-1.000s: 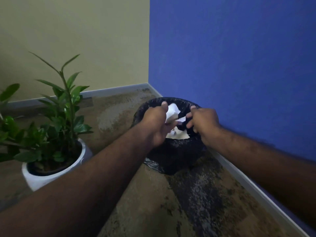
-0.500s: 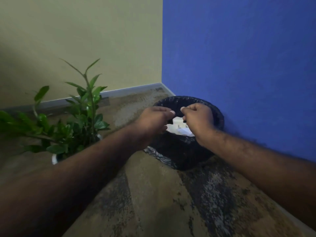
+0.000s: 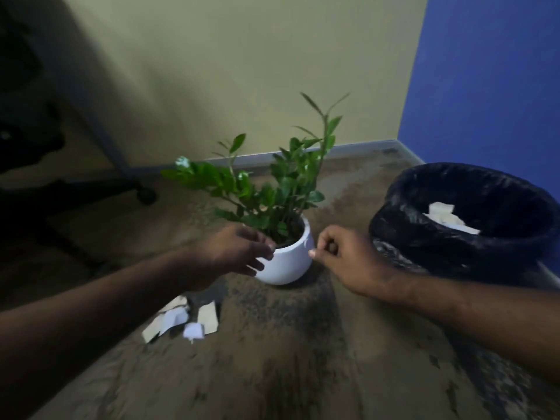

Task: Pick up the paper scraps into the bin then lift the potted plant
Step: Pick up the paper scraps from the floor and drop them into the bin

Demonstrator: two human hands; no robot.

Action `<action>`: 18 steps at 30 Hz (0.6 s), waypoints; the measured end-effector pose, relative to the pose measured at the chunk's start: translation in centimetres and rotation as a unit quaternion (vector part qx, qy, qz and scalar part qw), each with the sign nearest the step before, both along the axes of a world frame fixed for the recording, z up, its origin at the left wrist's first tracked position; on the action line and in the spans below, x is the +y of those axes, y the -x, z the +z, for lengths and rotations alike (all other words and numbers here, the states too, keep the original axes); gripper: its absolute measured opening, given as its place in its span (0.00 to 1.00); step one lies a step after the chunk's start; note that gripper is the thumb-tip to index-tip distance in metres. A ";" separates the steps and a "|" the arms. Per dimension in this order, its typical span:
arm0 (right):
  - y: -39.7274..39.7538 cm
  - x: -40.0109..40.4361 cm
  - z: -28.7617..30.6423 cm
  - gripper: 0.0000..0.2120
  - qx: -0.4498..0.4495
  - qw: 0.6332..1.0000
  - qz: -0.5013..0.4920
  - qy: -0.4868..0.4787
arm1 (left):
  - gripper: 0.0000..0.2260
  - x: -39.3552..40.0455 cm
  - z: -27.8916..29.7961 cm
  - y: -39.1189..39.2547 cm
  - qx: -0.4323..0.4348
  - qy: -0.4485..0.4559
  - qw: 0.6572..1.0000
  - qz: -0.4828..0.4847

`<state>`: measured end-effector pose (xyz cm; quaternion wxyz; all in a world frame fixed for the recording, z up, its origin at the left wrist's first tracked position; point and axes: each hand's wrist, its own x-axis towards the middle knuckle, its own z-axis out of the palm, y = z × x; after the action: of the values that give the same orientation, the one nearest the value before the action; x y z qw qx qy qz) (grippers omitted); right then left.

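A green potted plant in a round white pot (image 3: pixel 289 262) stands on the carpet at the middle. My left hand (image 3: pixel 236 253) is at the pot's left side, fingers apart and touching or nearly touching its rim. Just right of the pot, my right hand (image 3: pixel 342 256) is loosely curled and holds nothing that I can see. The bin (image 3: pixel 454 237), lined with a black bag, stands at the right with white paper scraps (image 3: pixel 445 216) inside. Several paper scraps (image 3: pixel 185 322) lie on the carpet below my left forearm.
A dark office chair base with a castor (image 3: pixel 145 194) stands at the left near a desk leg (image 3: pixel 100 128). The beige wall lies behind the plant and the blue wall (image 3: pixel 491 80) behind the bin. Mottled brown carpet fills the foreground.
Both hands have left the bin, where they dropped paper, and moved left to the plant pot. My view has swung left, so the bin now sits at the right.
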<state>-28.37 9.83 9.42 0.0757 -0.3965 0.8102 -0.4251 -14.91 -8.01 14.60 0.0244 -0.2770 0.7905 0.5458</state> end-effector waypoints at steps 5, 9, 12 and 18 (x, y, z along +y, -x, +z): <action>-4.9 -3.4 -1.0 0.13 0.086 0.977 0.161 -0.111 | 0.02 -5.8 -4.3 -6.3 -0.042 0.062 0.995 0.069; -6.7 -5.0 -1.7 0.12 0.109 0.954 0.222 -0.166 | 0.05 -10.0 -6.9 -10.5 -0.113 0.240 0.964 0.034; -7.2 -6.3 -2.7 0.11 0.107 0.948 0.236 -0.183 | 0.12 -12.9 -8.8 -13.3 -0.180 0.327 0.928 0.002; -8.5 -10.1 -5.2 0.11 0.140 0.918 0.280 -0.245 | 0.25 -16.1 -13.3 -16.8 -0.191 0.348 0.917 -0.030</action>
<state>-19.91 -0.27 4.22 0.1725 -0.6312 0.7474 -0.1151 1.93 -24.07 1.29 0.0932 -0.3427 0.9189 0.1717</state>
